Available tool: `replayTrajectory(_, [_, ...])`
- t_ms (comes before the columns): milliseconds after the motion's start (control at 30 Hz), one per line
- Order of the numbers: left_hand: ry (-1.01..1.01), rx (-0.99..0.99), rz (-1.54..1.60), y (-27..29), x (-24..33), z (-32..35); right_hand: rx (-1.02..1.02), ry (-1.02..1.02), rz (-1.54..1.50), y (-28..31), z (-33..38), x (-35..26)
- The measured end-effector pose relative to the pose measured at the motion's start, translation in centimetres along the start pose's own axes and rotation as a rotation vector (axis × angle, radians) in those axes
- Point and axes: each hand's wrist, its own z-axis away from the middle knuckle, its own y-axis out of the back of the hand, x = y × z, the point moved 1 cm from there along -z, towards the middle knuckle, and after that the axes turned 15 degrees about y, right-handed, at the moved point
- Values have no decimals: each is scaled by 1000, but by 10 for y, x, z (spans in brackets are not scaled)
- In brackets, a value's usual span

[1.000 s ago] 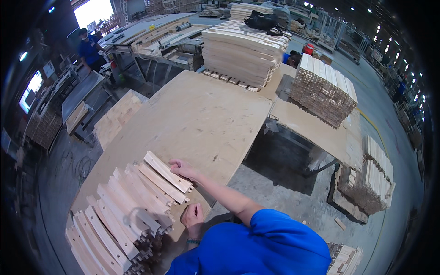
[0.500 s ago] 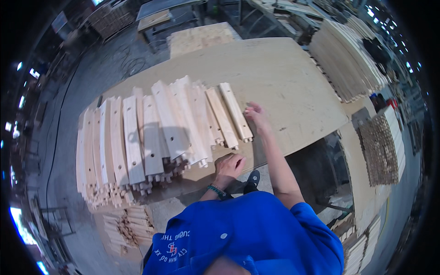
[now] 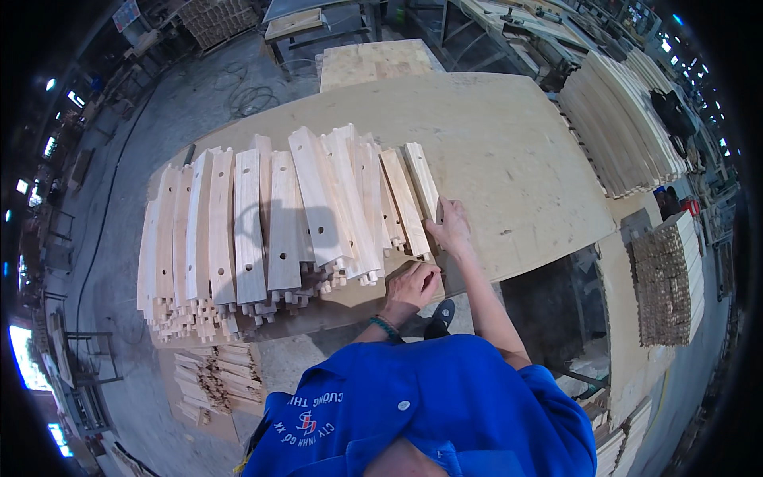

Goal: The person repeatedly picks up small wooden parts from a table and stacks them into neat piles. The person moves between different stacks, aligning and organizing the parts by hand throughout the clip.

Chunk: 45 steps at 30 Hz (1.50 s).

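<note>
A row of pale wooden slats, with round holes and small tenons at their ends, lies piled across the left half of the table. My right hand is closed around the near end of the rightmost slat, its thumb on the left side and its fingers on the right. That end is hidden under the hand. Just left of it lies another narrow slat. Close to that slat's near end, at the table edge, my left hand is curled with fingers bent in; whatever is inside them is hidden.
The brown board tabletop extends right of the slats. Stacked curved boards stand at the far right, with another wood stack nearer. A dark opening lies right of my arm. More wood pieces sit low at left.
My right hand has come down and left from beside the rightmost slat onto its near end. My left hand stays curled by the table edge. The whole view has shifted slightly.
</note>
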Motion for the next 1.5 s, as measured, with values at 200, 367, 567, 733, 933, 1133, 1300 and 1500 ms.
replayTrajectory(200, [-7, 164, -75, 2, 2, 1, 38, 24, 7, -4, 2, 0])
replayTrajectory(367, [-28, 199, -1, 2, -2, 0, 84, 35, -48, -6, 4, 1])
replayTrajectory(567, [-83, 144, -9, 8, 1, 0, 113, -8, -72, -14, -2, 8])
replayTrajectory(733, [-41, 125, 4, 7, 0, 3, 56, -52, -69, -11, -33, 2])
replayTrajectory(933, [-25, 147, -17, 6, -11, 2, -118, -16, -56, -22, -44, -38])
replayTrajectory(1133, [-68, 177, -45, 4, -4, 2, -126, -26, -77, -19, -35, -38])
replayTrajectory(1300, [-31, 113, -10, -2, 1, 1, -272, -44, -126, 2, -49, -16])
replayTrajectory(1500, [89, 54, -105, 8, -21, 7, -225, 156, -523, 34, -31, -165])
